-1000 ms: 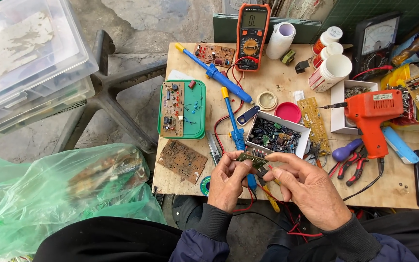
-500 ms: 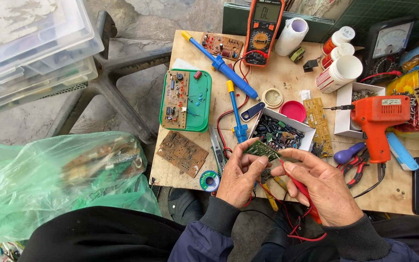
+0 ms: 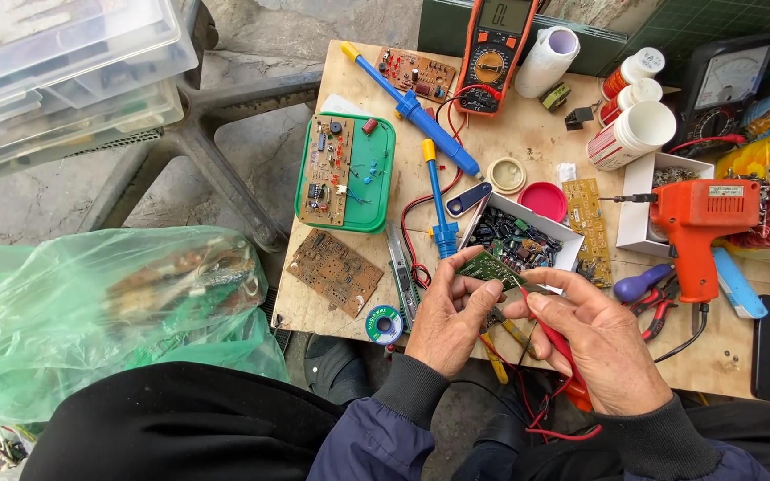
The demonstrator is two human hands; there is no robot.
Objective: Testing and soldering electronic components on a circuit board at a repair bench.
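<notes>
Both hands, left hand (image 3: 446,312) and right hand (image 3: 597,343), pinch a small green circuit board (image 3: 488,266) between fingertips; it seems light, stiff, fragile, best held by edges.

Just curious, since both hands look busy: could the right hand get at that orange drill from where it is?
Probably yes. The orange drill lies uncovered on the table just beyond the right hand, nothing between them, but that hand already holds a red probe.

Left hand (image 3: 446,313) fingers pinched, right hand (image 3: 601,343) curled — close together
</notes>
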